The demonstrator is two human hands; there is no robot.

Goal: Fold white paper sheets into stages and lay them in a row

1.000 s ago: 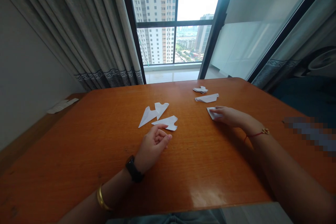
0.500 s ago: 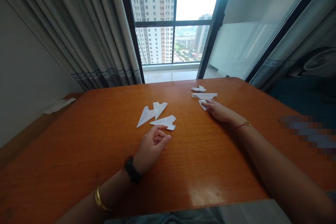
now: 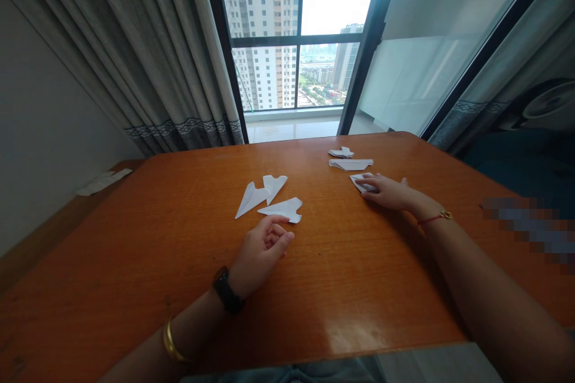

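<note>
My right hand (image 3: 390,192) lies flat, its fingers on a small folded white paper (image 3: 362,183) and partly covering it. Beyond it are a long folded paper (image 3: 351,164) and a smaller folded piece (image 3: 341,152). My left hand (image 3: 265,248) rests with loosely curled fingers and nothing visible in them, just in front of a white paper plane (image 3: 284,209). Two more paper planes, one pointing toward the near left (image 3: 250,199) and one behind it (image 3: 274,187), touch or nearly touch each other.
The orange-brown wooden table (image 3: 179,251) fills the lower view. White paper strips (image 3: 104,182) lie on a ledge at the far left. A blurred, pixelated object (image 3: 530,227) is at the right. Curtains and a window stand behind the table.
My right hand has slid right and slightly nearer with the folded paper beneath its fingers, away from the long folded paper. My left hand has stayed in place.
</note>
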